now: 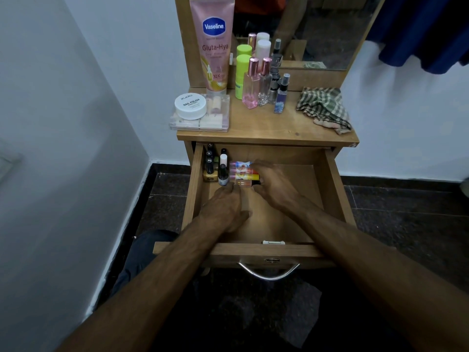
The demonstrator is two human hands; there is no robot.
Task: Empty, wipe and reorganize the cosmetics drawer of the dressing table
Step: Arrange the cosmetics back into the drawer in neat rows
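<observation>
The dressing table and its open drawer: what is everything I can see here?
Lotion tube: one, pink, tabletop back left.
Nail polish jar: one, white, on a clear box.
Bottles: several, green, pink, clear, dark, before the mirror.
Cloth: one, checked, tabletop right.
Small bottles: several, dark, drawer back left.
Tubes: about four, colourful, lying beside them.
Left hand: touches the nearest tube.
Right hand: at the tubes' right ends.

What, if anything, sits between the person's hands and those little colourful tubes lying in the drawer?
Nothing visible does. Both the left hand and the right hand are already at the row of colourful tubes in the open drawer. The upright nail polish bottles stand to the tubes' left, out of the way.
</observation>
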